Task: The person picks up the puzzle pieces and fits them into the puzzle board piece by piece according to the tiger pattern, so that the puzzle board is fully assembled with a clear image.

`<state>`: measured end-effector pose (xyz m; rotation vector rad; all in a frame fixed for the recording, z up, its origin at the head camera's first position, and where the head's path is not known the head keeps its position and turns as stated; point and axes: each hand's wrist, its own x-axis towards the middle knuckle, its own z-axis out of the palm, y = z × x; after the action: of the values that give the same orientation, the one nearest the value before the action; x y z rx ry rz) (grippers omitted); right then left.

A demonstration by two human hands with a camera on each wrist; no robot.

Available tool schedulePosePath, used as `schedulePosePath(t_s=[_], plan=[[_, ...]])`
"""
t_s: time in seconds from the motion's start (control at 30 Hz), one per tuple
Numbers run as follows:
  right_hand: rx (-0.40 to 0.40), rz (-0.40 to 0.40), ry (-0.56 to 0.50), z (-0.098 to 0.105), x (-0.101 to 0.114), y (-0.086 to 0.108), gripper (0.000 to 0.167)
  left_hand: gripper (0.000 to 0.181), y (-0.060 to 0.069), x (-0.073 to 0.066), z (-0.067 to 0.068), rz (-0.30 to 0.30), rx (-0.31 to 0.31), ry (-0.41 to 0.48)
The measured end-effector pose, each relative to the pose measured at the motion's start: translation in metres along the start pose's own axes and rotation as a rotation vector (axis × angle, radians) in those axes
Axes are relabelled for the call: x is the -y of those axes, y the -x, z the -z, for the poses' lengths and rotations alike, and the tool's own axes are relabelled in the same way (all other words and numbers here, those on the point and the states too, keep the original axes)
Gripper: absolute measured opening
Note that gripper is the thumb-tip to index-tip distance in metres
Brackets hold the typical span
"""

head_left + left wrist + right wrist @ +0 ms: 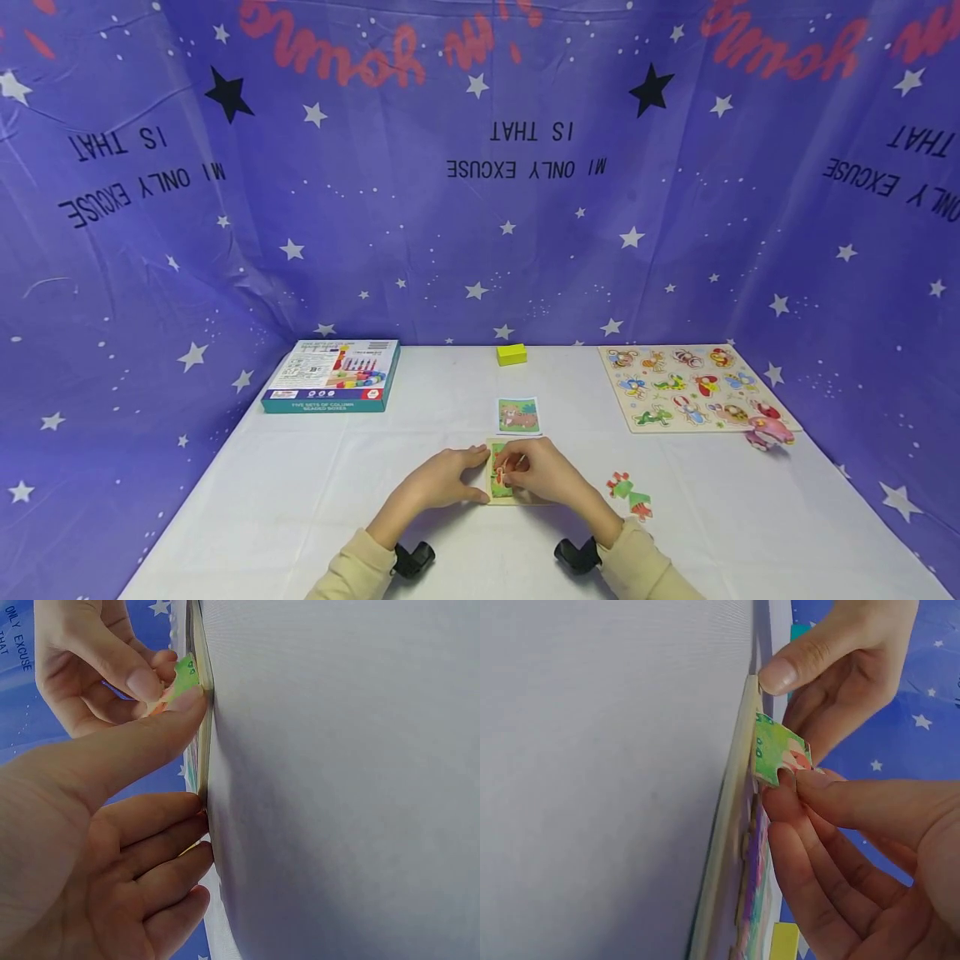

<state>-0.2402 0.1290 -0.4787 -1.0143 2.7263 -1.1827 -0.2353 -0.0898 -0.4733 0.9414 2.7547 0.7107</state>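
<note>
In the head view, a small wooden puzzle tray [501, 502] lies on the table between both hands. The left hand [446, 479] rests at its left edge, thumb near the lower corner and fingertips near the upper one, fingers mostly straight. The right hand [551, 471] pinches a jigsaw piece [769, 746] between thumb and index finger. That piece is green with a red and pale pattern, and it stands tilted at the tray's left part in the right wrist view. The right hand hides much of the tray.
A picture card [518, 416] lies just beyond the tray, and loose jigsaw pieces [621, 489] lie to the right. Farther back are a yellow block [512, 355], a boxed bead set [330, 375], an insect peg board [652, 400] and a pink toy [770, 432].
</note>
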Motion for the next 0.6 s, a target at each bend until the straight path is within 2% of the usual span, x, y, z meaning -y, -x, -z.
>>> schedulePosePath(t_s=[0.3,0.6], plan=[[0.005,-0.093,0.032,-0.0056,0.0017,0.001,0.014,0.071,0.002,-0.0036,0.0013,0.012,0.0,-0.006],[-0.008,-0.084,0.028,-0.0065,0.0002,0.0014,0.017,0.071,0.0019,-0.0038,0.0016,0.003,0.0,-0.006]])
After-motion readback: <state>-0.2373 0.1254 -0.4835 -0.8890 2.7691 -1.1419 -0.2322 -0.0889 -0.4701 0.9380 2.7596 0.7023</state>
